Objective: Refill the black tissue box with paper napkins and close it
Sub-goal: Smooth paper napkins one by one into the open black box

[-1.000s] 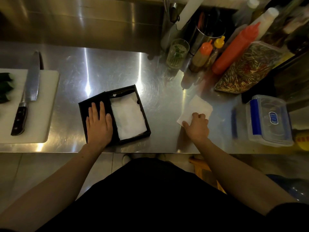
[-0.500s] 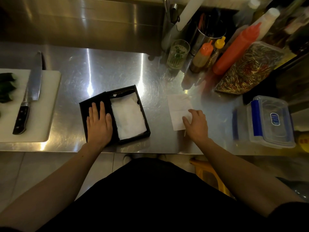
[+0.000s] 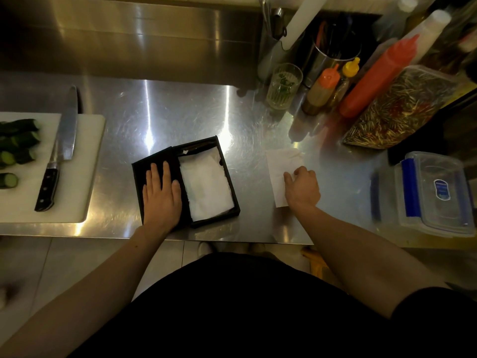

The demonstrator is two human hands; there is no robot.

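Note:
The black tissue box [image 3: 233,192] lies open on the steel counter near its front edge, its tray filled with white napkins [image 3: 206,184]. Its black lid [image 3: 140,174] lies flat to the left of the tray, and my left hand [image 3: 161,196] presses flat on it with fingers spread. To the right, a single white paper napkin [image 3: 280,166] lies flat on the counter. My right hand [image 3: 302,188] rests on the napkin's near right part with fingers curled, pinching it.
A white cutting board [image 3: 77,177] with a kitchen knife [image 3: 58,151] and cut cucumber [image 3: 15,146] sits at the left. Sauce bottles [image 3: 374,81], a glass [image 3: 282,86] and a bag of chillies [image 3: 397,109] stand at the back right. A clear lidded container [image 3: 433,195] is at the right.
My right hand has dragged the loose napkin leftward, toward the box, and turned it lengthwise. My left hand has stayed on the lid.

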